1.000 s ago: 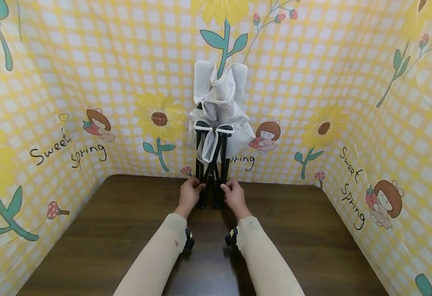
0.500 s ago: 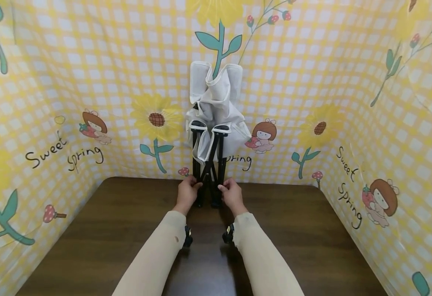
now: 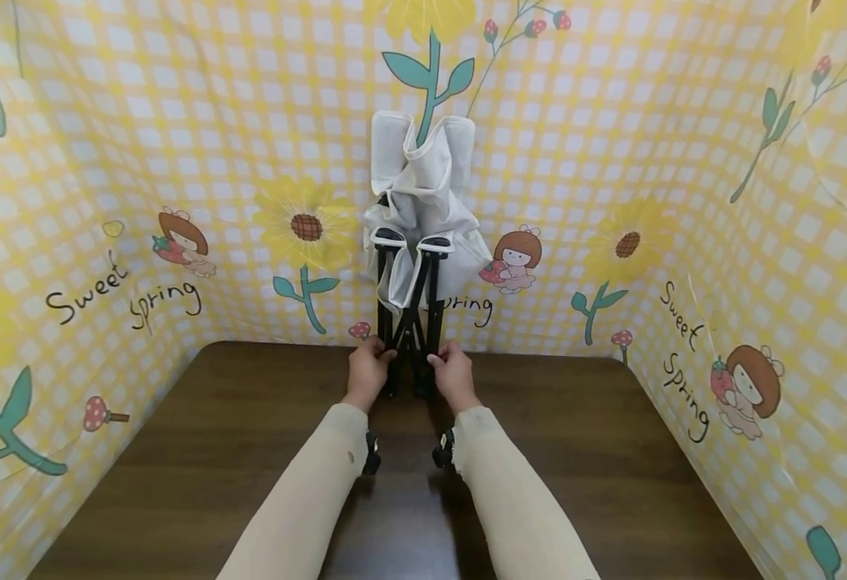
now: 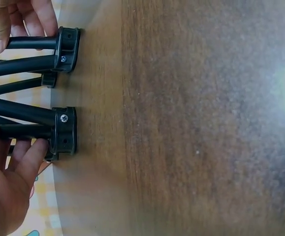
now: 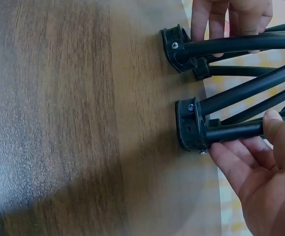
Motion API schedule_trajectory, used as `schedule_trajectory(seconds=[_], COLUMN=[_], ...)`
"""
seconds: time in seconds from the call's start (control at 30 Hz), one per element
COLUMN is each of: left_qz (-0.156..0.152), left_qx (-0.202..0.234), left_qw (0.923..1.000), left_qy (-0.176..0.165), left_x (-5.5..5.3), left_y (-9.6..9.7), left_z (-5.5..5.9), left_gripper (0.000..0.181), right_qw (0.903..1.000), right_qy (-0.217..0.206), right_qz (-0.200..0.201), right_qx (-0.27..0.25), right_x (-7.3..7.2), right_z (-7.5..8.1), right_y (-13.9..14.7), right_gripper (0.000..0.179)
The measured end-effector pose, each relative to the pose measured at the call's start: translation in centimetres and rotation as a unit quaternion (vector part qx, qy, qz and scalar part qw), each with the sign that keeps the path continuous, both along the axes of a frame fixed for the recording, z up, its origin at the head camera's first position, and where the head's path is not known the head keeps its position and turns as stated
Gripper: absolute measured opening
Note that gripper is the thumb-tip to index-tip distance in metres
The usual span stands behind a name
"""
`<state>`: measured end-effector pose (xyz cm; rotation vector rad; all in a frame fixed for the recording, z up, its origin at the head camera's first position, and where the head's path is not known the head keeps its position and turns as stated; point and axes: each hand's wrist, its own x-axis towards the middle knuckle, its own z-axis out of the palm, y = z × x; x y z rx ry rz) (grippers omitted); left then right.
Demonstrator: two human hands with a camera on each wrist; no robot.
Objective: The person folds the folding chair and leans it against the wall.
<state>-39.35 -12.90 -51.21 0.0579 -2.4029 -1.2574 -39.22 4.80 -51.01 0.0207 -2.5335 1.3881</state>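
A folded camping chair with white fabric [image 3: 430, 173] and a black tube frame [image 3: 433, 302] stands upright at the table's far edge. My left hand [image 3: 367, 372] grips a tube low on its left side, thumb in front and fingers behind. On the opposite side my right hand [image 3: 454, 377] holds the matching tube the same way. Black plastic feet with screws show near the wood: one foot [image 4: 64, 130] beside my left fingers, another foot [image 5: 190, 125] by my right fingers. The crossed tubes between the hands lie close together.
The brown wooden table [image 3: 249, 451] spreads on both sides of the forearms. Behind and beside it hangs a yellow checked cloth [image 3: 554, 161] printed with flowers and girls, close behind the chair. A black wrist camera [image 3: 371, 453] sits at the left cuff.
The head view has shifted slightly. Both hands keep their hold on the tubes, and the chair stays folded and upright at the same spot.
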Motion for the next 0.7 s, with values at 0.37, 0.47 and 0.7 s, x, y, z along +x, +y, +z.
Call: schedule_trajectory(seconds=[0.37, 0.47, 0.7], left_qz=[-0.002, -0.006, -0.036], left_qx=[0.007, -0.009, -0.073], left_qw=[0.9998, 0.9994, 0.996], left_qy=[-0.018, -0.033, -0.039], left_x=[0.0, -0.1, -0.2], left_y=[-0.1, -0.5, -1.3], left_z=[0.4, 0.3, 0.6], left_gripper=[0.019, 0.02, 0.021], right_qw=[0.9998, 0.9995, 0.9978], right_qy=[-0.011, -0.016, -0.04], right_qz=[-0.009, -0.007, 0.006], right_qx=[0.01, 0.025, 0.053], right_x=[0.2, 0.1, 0.3], right_z=[0.2, 0.1, 0.3], right_y=[-0.3, -0.2, 0.1], right_gripper=[0.021, 0.021, 0.019])
